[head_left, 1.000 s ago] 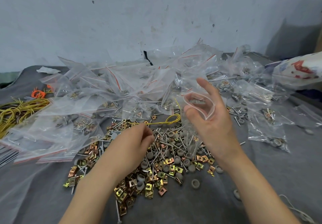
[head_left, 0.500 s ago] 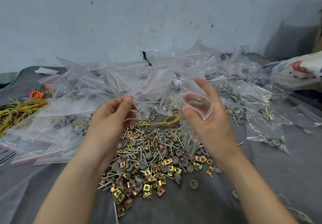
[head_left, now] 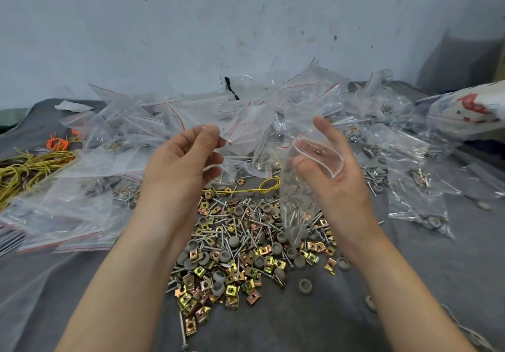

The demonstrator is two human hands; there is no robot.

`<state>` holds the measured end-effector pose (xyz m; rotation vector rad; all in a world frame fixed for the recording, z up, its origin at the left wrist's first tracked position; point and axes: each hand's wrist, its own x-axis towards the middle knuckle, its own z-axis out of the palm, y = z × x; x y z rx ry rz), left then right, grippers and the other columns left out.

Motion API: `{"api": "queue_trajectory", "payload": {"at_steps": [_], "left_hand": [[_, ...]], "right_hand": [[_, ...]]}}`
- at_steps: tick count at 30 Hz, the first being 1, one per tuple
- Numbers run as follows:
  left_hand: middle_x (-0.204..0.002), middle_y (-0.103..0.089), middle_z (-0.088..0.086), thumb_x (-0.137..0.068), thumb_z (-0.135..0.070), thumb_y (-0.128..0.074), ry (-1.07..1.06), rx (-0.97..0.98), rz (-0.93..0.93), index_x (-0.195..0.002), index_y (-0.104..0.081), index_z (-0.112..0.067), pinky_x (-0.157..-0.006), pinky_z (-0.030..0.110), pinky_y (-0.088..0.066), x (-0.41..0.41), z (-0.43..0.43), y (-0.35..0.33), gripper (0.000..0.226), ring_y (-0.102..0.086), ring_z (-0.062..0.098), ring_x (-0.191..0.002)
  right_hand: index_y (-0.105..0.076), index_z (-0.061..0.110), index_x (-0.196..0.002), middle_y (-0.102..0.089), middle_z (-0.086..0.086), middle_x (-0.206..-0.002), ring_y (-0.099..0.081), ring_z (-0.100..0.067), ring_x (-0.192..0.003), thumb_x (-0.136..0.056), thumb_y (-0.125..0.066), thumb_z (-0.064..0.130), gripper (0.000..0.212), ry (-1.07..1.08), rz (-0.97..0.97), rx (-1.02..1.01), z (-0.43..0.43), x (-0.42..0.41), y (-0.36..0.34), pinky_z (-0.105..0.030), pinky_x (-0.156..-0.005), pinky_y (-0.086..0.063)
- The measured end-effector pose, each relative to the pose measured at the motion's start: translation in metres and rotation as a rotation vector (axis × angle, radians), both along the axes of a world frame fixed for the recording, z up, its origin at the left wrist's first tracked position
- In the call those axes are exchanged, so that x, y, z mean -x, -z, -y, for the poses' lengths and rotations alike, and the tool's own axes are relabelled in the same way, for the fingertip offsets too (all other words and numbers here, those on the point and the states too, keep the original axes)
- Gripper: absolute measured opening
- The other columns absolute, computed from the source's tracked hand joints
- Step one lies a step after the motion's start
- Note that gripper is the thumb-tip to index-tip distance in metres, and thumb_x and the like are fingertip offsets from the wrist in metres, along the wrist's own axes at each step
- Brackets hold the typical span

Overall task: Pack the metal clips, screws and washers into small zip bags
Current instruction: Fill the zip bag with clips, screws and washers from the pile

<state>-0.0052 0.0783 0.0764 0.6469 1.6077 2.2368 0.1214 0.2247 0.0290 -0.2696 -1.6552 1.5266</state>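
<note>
While it is hovering left of the middle, left hand [head_left: 183,165]: is pinching a screw [head_left: 225,140] with curled fingers.
Right hand [head_left: 338,187]: is loosely curling round a zip bag [head_left: 299,201], holding it.

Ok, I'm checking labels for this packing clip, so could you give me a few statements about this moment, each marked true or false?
1. The right hand holds a small zip bag with its mouth open. True.
2. The left hand lies flat on the loose pile. False: it is raised above the pile, pinching a screw between thumb and fingers.
3. The held bag is empty. False: screws and grey washers sit in its bottom.
4. Yellow wires lie at the left of the grey cloth. True.
</note>
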Motion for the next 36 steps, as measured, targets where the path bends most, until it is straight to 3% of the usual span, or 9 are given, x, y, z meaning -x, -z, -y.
{"api": "queue_trajectory", "payload": {"at_steps": [12,18,24,29,33,36], "left_hand": [[-0.091,-0.075,-0.007,-0.096,-0.019,-0.062,-0.011,0.052,-0.454,-0.104,-0.070,-0.019,-0.069,0.011,-0.049,-0.032,-0.002,-0.023,0.012,-0.067,0.000,-0.079],[-0.092,-0.075,-0.008,-0.095,-0.023,-0.063,0.020,0.117,-0.526,-0.100,-0.071,-0.028,-0.074,0.014,-0.050,-0.035,-0.005,-0.023,0.010,-0.067,0.002,-0.084],[-0.102,-0.070,-0.006,-0.094,-0.023,-0.065,0.070,0.199,-0.598,-0.093,-0.071,-0.034,-0.071,0.005,-0.044,-0.040,-0.011,-0.017,0.013,-0.063,-0.005,-0.093],[-0.107,-0.069,-0.007,-0.094,-0.027,-0.064,0.135,0.296,-0.585,-0.100,-0.070,-0.032,-0.082,0.018,-0.049,-0.039,-0.015,-0.008,0.010,-0.062,0.002,-0.105],[-0.096,-0.071,-0.021,-0.097,-0.032,-0.059,0.139,0.262,-0.562,-0.107,-0.066,-0.033,-0.068,0.004,-0.045,-0.038,-0.013,-0.007,0.012,-0.063,-0.010,-0.093],[-0.096,-0.069,-0.029,-0.098,-0.035,-0.056,0.098,0.247,-0.578,-0.107,-0.066,-0.033,-0.069,0.002,-0.042,-0.034,-0.012,-0.006,0.013,-0.062,-0.012,-0.091]], "right_hand": [[-0.048,0.030,-0.144,-0.072,0.019,-0.112,-0.065,-0.002,-0.114,-0.094,-0.069,0.009,0.058,-0.107,0.015,-0.042,0.007,0.000,-0.003,-0.010,-0.084,-0.050],[-0.047,0.029,-0.145,-0.073,0.011,-0.108,-0.067,-0.005,-0.110,-0.093,-0.070,0.009,0.060,-0.168,0.038,-0.051,0.013,0.000,-0.004,-0.013,-0.085,-0.051],[-0.049,0.029,-0.146,-0.071,0.002,-0.110,-0.068,-0.008,-0.109,-0.093,-0.071,0.008,0.062,-0.194,0.033,-0.038,0.015,0.001,-0.003,-0.015,-0.087,-0.052],[-0.047,0.032,-0.147,-0.068,-0.011,-0.121,-0.070,-0.012,-0.110,-0.094,-0.069,0.005,0.063,-0.213,0.038,-0.025,0.015,0.000,-0.003,-0.017,-0.085,-0.054],[-0.047,0.029,-0.146,-0.070,-0.006,-0.117,-0.068,-0.010,-0.112,-0.095,-0.068,0.004,0.061,-0.200,0.038,-0.027,0.014,0.000,-0.003,-0.017,-0.084,-0.054],[-0.047,0.030,-0.145,-0.071,0.002,-0.111,-0.068,-0.007,-0.109,-0.094,-0.069,0.005,0.060,-0.189,0.042,-0.038,0.014,0.000,-0.004,-0.016,-0.083,-0.054]]}}
